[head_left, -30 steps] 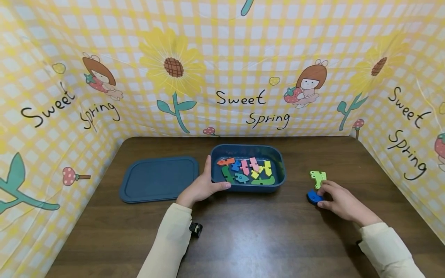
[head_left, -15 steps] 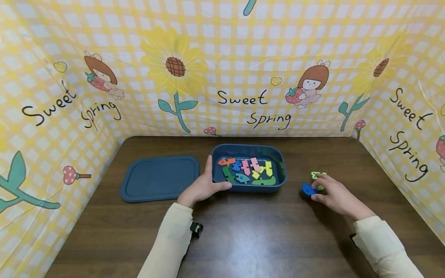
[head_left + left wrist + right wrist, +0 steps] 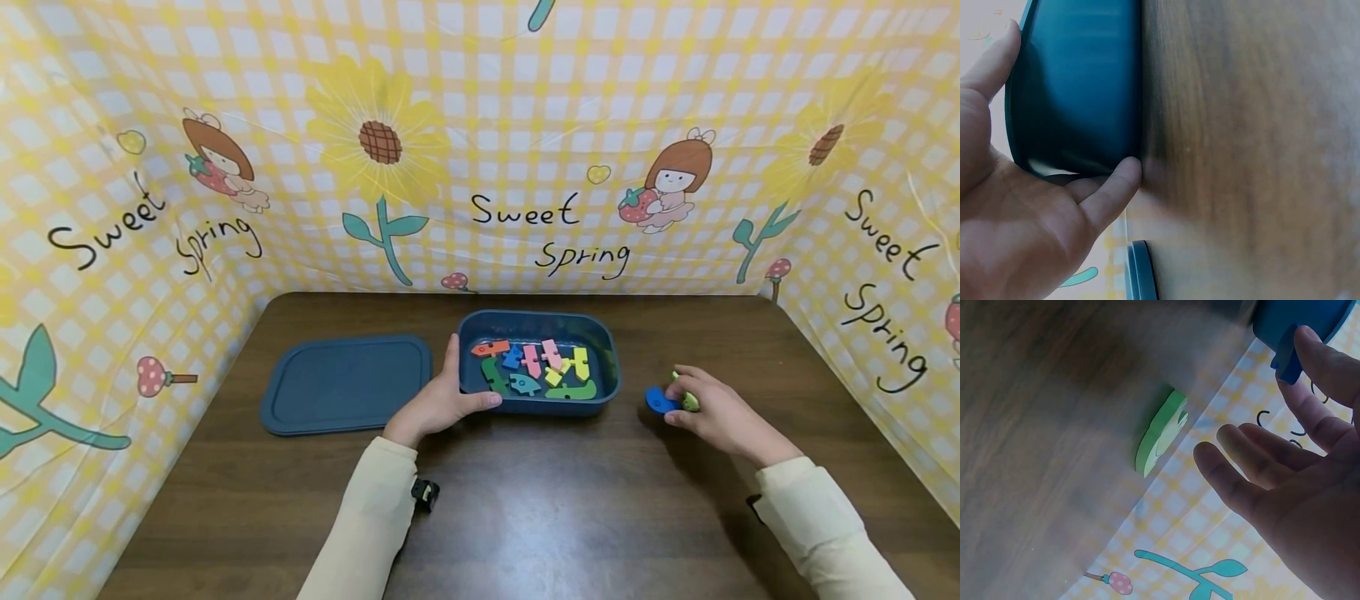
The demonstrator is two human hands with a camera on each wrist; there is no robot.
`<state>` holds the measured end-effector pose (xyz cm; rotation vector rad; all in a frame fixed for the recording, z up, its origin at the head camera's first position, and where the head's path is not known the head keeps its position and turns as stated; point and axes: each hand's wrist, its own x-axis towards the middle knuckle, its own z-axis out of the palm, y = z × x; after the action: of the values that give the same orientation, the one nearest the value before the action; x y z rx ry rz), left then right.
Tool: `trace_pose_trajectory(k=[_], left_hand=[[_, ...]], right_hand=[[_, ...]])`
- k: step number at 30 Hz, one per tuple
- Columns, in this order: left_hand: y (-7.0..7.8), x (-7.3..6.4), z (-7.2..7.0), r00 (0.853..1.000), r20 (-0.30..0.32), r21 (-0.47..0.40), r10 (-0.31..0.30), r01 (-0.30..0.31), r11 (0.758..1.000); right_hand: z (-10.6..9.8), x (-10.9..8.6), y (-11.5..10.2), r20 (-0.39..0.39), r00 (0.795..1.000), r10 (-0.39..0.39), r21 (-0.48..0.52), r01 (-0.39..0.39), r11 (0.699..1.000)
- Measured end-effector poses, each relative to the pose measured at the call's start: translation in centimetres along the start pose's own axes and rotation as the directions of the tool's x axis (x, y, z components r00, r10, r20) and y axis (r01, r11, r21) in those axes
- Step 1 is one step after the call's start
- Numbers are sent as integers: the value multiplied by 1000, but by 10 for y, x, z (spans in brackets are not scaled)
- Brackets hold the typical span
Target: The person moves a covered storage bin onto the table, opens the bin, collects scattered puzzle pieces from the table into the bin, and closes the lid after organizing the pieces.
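The dark blue box (image 3: 538,406) holds several coloured wooden puzzle pieces. My left hand (image 3: 438,406) rests against its near left corner, thumb on the front rim and fingers along the end wall; the left wrist view shows the same box wall (image 3: 1085,81) from close by. Right of the box, my right hand (image 3: 726,418) pinches a blue puzzle piece (image 3: 660,401) between thumb and index finger. In the right wrist view this blue piece (image 3: 1287,356) is off the table, and the other fingers are extended. A light green animal-shaped piece (image 3: 1161,434) stands on the table below that hand.
Left of the box lies its flat dark blue lid (image 3: 345,385). Bare brown tabletop (image 3: 555,500) stretches in front of the box. A yellow checked cloth (image 3: 510,125) with printed flowers surrounds the back and sides.
My right hand has lifted the blue piece and moved it slightly left and away from me, now partly covering the green piece. The left hand has stayed at the box.
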<state>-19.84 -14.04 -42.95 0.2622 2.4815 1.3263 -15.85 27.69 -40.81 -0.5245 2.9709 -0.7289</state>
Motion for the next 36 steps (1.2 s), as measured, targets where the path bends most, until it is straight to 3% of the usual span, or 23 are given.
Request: trace_pose_trajectory(k=[36], left_hand=[[4, -2, -2, 1000, 9, 4, -4, 4, 1000]], right_hand=[[1, 28, -21, 8, 999, -33, 16, 33, 999]])
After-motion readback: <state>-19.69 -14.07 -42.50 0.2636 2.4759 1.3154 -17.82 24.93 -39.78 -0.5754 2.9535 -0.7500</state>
